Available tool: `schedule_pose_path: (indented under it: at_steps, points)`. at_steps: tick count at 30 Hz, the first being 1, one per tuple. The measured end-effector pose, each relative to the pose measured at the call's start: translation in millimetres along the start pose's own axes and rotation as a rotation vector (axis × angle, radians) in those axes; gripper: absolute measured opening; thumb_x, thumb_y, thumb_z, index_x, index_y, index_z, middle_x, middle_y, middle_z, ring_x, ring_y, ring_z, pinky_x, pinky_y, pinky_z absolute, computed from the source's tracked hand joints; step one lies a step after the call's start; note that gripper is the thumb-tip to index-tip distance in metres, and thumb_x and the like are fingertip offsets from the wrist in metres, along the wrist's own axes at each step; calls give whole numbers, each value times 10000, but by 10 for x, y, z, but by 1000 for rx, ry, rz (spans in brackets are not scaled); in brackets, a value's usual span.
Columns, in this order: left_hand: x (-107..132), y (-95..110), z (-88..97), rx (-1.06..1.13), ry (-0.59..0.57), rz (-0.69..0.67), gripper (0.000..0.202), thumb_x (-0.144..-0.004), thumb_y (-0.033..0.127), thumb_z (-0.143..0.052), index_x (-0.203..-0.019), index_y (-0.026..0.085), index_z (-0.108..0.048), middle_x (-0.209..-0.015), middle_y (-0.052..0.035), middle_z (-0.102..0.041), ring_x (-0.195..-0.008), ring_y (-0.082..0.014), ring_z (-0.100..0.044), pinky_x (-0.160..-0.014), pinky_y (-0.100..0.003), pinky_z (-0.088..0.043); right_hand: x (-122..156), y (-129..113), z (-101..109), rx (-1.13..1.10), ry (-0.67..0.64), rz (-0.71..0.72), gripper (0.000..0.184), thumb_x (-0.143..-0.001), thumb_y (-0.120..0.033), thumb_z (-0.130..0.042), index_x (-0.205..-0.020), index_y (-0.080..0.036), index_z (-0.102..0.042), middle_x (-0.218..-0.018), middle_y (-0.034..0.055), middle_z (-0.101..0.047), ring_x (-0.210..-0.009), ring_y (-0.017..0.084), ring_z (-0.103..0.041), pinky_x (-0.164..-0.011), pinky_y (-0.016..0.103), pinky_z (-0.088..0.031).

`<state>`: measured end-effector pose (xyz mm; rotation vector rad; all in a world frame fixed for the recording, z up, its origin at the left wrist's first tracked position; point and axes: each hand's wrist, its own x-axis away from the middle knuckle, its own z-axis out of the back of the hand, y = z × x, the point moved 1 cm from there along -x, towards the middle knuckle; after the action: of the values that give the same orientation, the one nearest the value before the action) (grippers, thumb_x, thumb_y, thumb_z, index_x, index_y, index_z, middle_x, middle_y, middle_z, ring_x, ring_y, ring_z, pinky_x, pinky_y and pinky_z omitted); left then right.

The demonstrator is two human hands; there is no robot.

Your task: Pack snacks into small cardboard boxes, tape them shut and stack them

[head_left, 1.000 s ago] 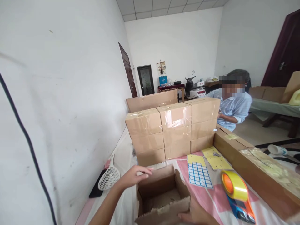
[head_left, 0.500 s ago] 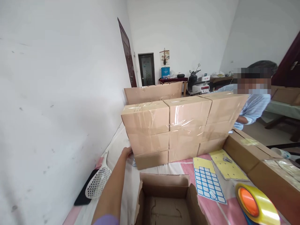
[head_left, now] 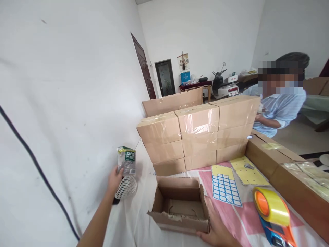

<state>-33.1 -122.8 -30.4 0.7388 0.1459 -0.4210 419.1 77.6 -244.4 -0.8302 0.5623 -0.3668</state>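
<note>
Left hand point(head_left: 114, 179) has brought out a plastic packet point(head_left: 126, 162), fingers pinching it. Right hand point(head_left: 216, 223) clasps the cardboard box's point(head_left: 177, 223) corner.

So it's all on a pink-and-white cloth point(head_left: 140, 219): open cardboard box point(head_left: 180, 223) lower centre, taped carton stack point(head_left: 199, 142) mid-frame, long carton point(head_left: 282, 181) down the right side. Label sheet point(head_left: 224, 187), yellow cards point(head_left: 253, 175) and tape dispenser point(head_left: 279, 209) lower right, white mesh paddle point(head_left: 126, 188) lower left, partly over something black point(head_left: 116, 201).
</note>
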Motion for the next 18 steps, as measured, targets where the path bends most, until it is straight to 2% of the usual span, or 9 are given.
schedule_pose_path:
  at_steps: [2, 5, 7, 9, 11, 13, 16, 18]
  points:
    - [131, -65, 444, -13, 7, -76, 291, -857, 401, -593, -981, 151, -674, -953, -73, -747, -945, -257, -694, -807, -299, -545, -16, 9, 1, 17, -9, 15, 1269, -666, -492, -792, -1644, -120, -73, -1673, 246, -211, -1533, 519, -186, -1211, 685, -235]
    - [365, -28, 1053, -21, -23, -307, 336, -822, 510, -595, -927, 199, -665, -812, -11, -738, -730, -197, -671, -683, -253, -545, -33, -52, 29, 31, -27, 49, 1266, -684, -463, -790, -1647, -155, -28, -1679, 234, -198, -1542, 495, -181, -1212, 688, -234]
    - [556, 112, 1378, -37, -39, -489, 373, -833, 560, -601, -950, 213, -675, -844, -15, -755, -714, -188, -677, -646, -235, -554, -37, -138, 64, 34, -45, 73, 1265, -692, -454, -792, -1647, -160, -16, -1677, 233, -193, -1545, 486, -177, -1212, 686, -239]
    - [767, 338, 1601, -73, -84, -615, 384, -859, 563, -606, -1016, 224, -692, -955, -33, -775, -785, -196, -707, -662, -228, -572, -42, -237, 106, 29, -59, 85, 1275, -693, -449, -798, -1647, -168, 1, -1675, 230, -186, -1547, 470, -180, -1217, 674, -246]
    - [980, 625, 1713, -119, -185, -699, 370, -897, 534, -591, -1098, 242, -697, -1045, -39, -775, -851, -202, -722, -685, -229, -586, -49, -324, 144, 20, -66, 93, 1289, -690, -447, -807, -1646, -174, 13, -1670, 233, -186, -1548, 457, -185, -1222, 662, -250]
    - [1178, 932, 1736, -146, -288, -775, 338, -932, 490, -563, -1143, 262, -694, -1071, -33, -773, -872, -199, -728, -720, -232, -590, -56, -384, 168, 18, -75, 93, 1299, -687, -447, -814, -1646, -167, 16, -1662, 244, -191, -1546, 456, -186, -1221, 661, -251]
    - [1420, 1352, 1642, -139, -387, -889, 292, -970, 418, -524, -1160, 268, -688, -1112, -29, -763, -935, -193, -726, -816, -239, -577, -55, -422, 176, 24, -80, 104, 1315, -670, -450, -831, -1644, -149, -1, -1652, 258, -203, -1544, 458, -182, -1227, 657, -239]
    - [1546, 1570, 1496, -121, -457, -949, 271, -993, 370, -489, -1147, 258, -683, -1141, -39, -750, -988, -187, -714, -853, -241, -561, -50, -414, 164, 20, -78, 118, 1321, -658, -451, -842, -1644, -151, -15, -1655, 256, -194, -1546, 452, -180, -1234, 641, -236]
